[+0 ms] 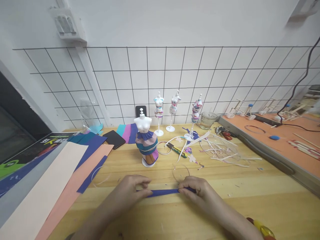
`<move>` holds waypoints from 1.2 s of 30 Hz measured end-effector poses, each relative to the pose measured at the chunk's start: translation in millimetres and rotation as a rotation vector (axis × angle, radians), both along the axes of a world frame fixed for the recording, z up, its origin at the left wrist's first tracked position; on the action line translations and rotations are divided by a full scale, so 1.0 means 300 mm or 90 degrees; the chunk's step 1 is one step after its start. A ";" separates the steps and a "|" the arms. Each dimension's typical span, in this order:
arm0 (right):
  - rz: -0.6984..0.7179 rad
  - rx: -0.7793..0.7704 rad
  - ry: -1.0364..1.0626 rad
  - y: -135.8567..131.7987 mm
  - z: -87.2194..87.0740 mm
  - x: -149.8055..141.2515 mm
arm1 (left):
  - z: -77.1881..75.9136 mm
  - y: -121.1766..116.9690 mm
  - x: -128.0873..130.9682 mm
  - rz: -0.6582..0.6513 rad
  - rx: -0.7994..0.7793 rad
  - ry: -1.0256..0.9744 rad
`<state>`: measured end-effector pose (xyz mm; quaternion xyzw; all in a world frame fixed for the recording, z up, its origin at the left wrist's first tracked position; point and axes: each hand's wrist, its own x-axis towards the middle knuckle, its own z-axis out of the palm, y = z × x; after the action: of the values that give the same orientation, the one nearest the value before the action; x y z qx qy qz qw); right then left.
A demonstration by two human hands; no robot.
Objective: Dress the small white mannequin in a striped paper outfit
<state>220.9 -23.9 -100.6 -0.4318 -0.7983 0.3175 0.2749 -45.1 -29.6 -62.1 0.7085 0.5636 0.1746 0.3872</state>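
Observation:
A narrow dark-blue strip (163,192), of paper or cloth, stretches between my two hands just above the wooden table. My left hand (132,190) has its thumb over the strip's left part, with the fingers curled behind. The thumb and fingers of my right hand (197,190) pinch its other end, and a short bit of blue shows inside the grip. Beyond my hands stands a white mini mannequin (143,125) dressed in blue, mauve and teal tiers. A thin wire ring (180,171) lies by my right fingers.
Coloured sheets (62,166) cover the left side. Three small mannequins (159,106) stand along the wall beside a glass jar (208,120). A green-yellow cutter (177,150) and white scraps (222,151) lie mid-table. An orange-topped case (270,140) borders the right, and a yellow-handled tool (263,229) sits near my right forearm.

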 end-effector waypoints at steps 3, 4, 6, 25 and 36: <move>0.013 0.020 0.003 -0.005 0.006 -0.002 | -0.012 -0.024 0.058 -0.039 0.017 0.021; 0.020 0.030 0.004 -0.008 0.009 -0.003 | -0.018 -0.028 0.068 -0.045 0.018 0.020; 0.035 0.047 0.000 -0.014 0.016 -0.005 | -0.029 -0.033 0.079 -0.057 0.022 0.018; -0.054 -0.130 0.198 -0.034 0.014 -0.026 | -0.062 -0.064 0.121 -0.077 -0.328 -0.231; -0.116 -0.346 0.350 -0.012 0.001 -0.027 | -0.072 -0.083 0.113 -0.020 -0.550 -0.443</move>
<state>212.9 -27.6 -100.3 -0.4571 -0.5402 0.5950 0.3810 -11.1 -54.5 -83.6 0.3938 0.4120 0.1454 0.8087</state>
